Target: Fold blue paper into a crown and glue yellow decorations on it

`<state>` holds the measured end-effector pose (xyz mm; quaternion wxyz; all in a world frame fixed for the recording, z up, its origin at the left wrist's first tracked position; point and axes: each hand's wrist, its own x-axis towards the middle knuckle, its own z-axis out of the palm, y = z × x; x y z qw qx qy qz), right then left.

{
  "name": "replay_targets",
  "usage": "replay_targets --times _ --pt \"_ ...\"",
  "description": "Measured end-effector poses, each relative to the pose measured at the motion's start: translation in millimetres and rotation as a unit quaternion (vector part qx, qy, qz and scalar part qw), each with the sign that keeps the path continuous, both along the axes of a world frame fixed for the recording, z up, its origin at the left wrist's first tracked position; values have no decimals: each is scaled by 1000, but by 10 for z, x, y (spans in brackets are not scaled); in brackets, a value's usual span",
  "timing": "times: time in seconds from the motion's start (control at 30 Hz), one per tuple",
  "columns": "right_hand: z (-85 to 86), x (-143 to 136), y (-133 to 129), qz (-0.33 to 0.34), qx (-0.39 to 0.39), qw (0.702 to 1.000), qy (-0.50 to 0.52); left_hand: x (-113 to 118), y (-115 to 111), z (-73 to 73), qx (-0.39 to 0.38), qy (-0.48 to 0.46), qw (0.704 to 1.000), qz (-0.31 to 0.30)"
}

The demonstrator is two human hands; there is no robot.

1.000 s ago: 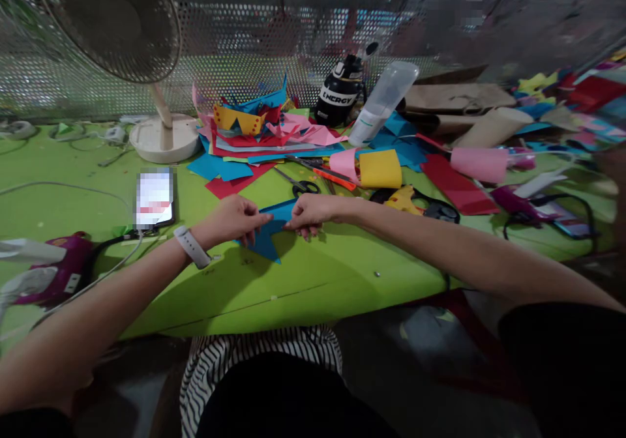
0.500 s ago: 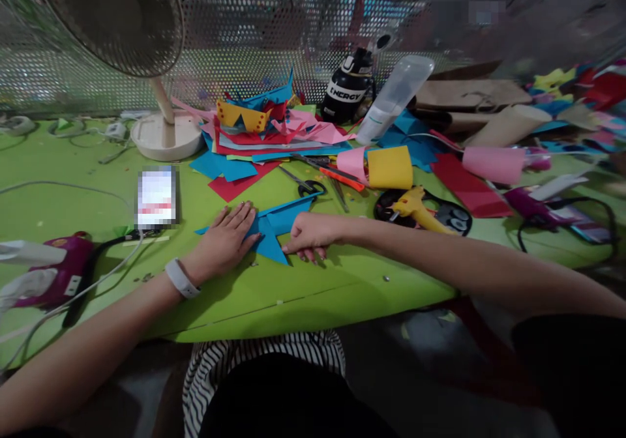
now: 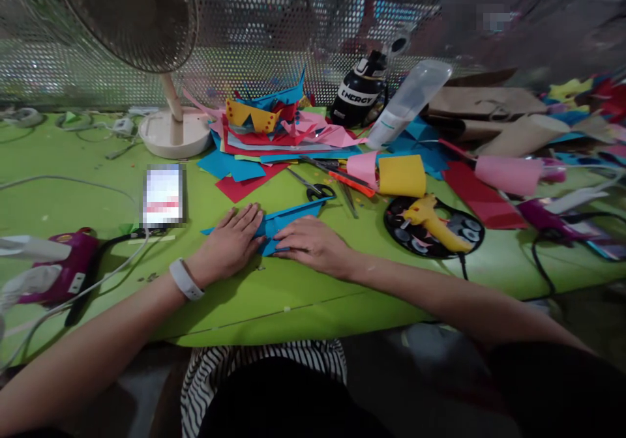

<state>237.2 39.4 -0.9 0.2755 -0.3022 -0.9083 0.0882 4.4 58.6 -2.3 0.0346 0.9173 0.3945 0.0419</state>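
The craft paper (image 3: 295, 214) was blue, the tabletop (image 3: 313, 298) lime green.
From that paper, a yellow strip (image 3: 238, 113) at twelve o'clock bore red dots; the bottle (image 3: 359, 92) at one was black, banded white; the glue gun (image 3: 431, 220) at three, yellow; the cloth (image 3: 244, 355) at six, striped black and white.

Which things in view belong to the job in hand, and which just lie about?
In the job: blue paper; left hand, flat on it; right hand, touching it.
Apparently lying about, untouched: phone, black bottle, yellow glue gun, fan.
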Motion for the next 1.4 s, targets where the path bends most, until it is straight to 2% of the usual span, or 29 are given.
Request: replay_targets --times 0.13,0.27,0.4,0.53,0.63,0.7,0.83,0.9,1.0,1.1,1.4 --pt "5 -57 108 -61 -103 992 28 -16 10 74 -46 -30 998 -2" --pt "20 -118 142 -126 -213 966 77 -30 -1 166 -92 -90 991 19" --pt "-19 -150 136 -150 -272 941 132 -25 -16 151 -75 -93 993 5" --pt "-56 -164 147 -159 -281 936 143 -9 -33 72 -32 -78 996 -2" --pt "-59 -168 162 -172 -276 937 128 -9 -65 76 13 -101 995 -6" --pt "-57 -168 170 -177 -267 940 115 -17 -98 108 63 -124 989 -43" --pt "-58 -165 177 -167 -256 946 109 -29 -177 156 144 -114 969 -163" --pt "-56 -162 178 -166 -252 947 111 -27 -217 160 176 -89 964 -181" --pt "-42 -154 178 -159 -252 948 111 -16 -272 163 211 -56 960 -174" --pt "-26 -138 181 -149 -254 949 113 0 -310 175 215 -47 961 -170" --pt "-80 -94 211 -120 -198 967 106 74 -316 203 156 -23 979 -126"
